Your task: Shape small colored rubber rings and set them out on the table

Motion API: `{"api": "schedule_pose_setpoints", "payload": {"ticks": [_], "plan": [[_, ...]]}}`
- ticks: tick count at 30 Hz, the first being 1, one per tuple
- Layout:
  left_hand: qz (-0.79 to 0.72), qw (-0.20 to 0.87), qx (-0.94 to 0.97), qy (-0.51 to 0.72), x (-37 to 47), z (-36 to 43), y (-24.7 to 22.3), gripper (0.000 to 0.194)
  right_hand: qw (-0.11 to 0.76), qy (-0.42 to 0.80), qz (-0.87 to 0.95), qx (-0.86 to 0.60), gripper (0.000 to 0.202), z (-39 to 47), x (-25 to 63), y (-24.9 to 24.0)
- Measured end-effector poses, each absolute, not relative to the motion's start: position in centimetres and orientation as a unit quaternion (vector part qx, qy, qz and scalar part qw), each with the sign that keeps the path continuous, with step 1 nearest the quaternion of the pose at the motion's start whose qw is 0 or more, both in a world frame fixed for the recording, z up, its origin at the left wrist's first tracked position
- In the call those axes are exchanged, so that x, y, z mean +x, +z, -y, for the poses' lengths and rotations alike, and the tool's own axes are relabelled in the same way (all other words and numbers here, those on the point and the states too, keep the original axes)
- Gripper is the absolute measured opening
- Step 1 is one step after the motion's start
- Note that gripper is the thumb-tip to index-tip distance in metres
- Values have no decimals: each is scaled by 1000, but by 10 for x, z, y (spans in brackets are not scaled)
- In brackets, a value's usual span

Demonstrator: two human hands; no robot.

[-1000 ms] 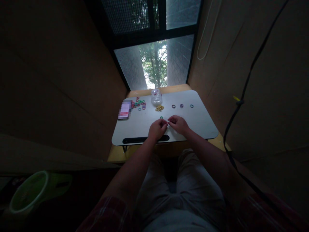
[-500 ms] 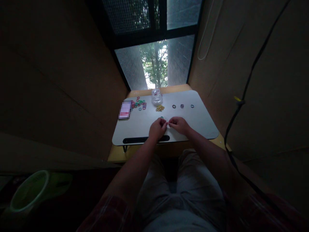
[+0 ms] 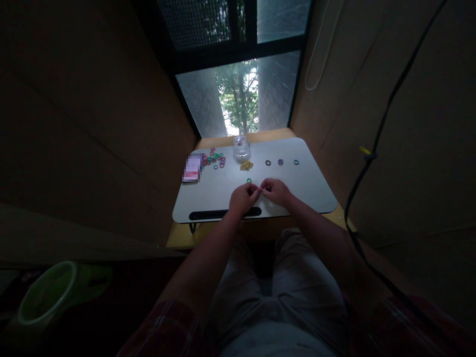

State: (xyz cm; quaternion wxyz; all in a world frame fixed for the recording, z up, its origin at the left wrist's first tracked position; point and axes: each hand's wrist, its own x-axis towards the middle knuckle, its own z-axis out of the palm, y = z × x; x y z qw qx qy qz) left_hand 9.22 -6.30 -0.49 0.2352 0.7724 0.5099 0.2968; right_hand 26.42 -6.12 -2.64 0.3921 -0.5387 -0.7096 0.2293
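Over the white tabletop point(image 3: 208, 196), my left hand point(image 3: 243, 197) and my right hand point(image 3: 275, 191) meet at the fingertips. Both are pinched round something small and reddish, too tiny to make out. Just beyond my left hand lies a green ring point(image 3: 249, 180). A pile of yellow rings point(image 3: 246, 165) sits farther back, in front of a clear jar point(image 3: 241, 148). To the right, a dark ring point(image 3: 268, 162), a purple ring point(image 3: 280, 162) and a bluish ring point(image 3: 296, 162) are spaced in a row. Mixed coloured rings point(image 3: 214, 158) are scattered at the left.
A phone point(image 3: 192, 168) with a blurred screen lies at the table's left edge. A black slot strip point(image 3: 208, 215) runs along the front edge. A dark cable point(image 3: 379, 129) hangs at the right. On the floor at left stands a green basket point(image 3: 70, 287).
My left hand's fingertips have shifted slightly right and meet those of my right hand. More of the green ring shows beyond them.
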Motion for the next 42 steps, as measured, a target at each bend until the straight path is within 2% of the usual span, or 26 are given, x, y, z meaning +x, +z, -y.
{"api": "schedule_pose_setpoints", "payload": {"ticks": [26, 42], "plan": [[-481, 244, 783, 310, 90, 62, -9, 18, 407, 199, 685, -571, 11, 68, 257, -24], [-476, 242, 789, 303, 91, 64, -4, 25, 409, 195, 683, -573, 13, 70, 257, -24]]}}
